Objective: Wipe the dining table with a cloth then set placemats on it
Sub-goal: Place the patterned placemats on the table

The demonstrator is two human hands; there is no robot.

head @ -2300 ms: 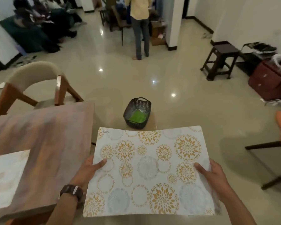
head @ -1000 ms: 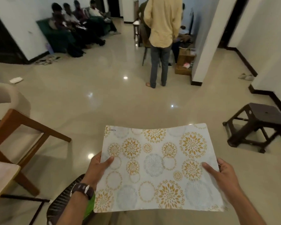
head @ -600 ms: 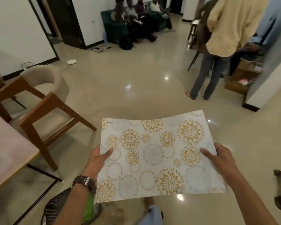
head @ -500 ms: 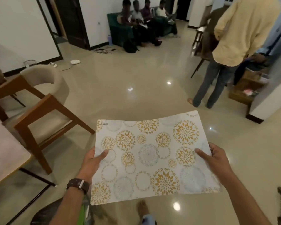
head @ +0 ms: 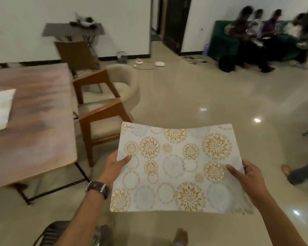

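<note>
At the far left the dining table (head: 34, 121) filled the view, its streaked brown and pink top cut off by the picture's edge, its near right corner rounded and standing just left of the person's left arm. A pale placemat (head: 0, 107) already lay on it near the left border. Beside the table's right edge stood a wooden armchair (head: 107, 107) with a beige seat, angled away, with a strip of bare floor between its front leg and the held mat.

The left hand (head: 114, 166), a dark watch (head: 98, 186) on its wrist, pinched the left edge of the held placemat (head: 178, 167), thumb on top and fingers hidden beneath. The mat was off the table, held nearly flat in the air to the right of the table corner, over glossy beige floor tiles (head: 194, 96) that lay open ahead. It was white, printed with gold flower rounds and faint grey circles, its corners rounded. The right hand (head: 247, 176) gripped its right edge the same way.

A dark basket (head: 50, 233) showed at the bottom. At the far right, people sat on a green sofa (head: 224, 41), blurred.
</note>
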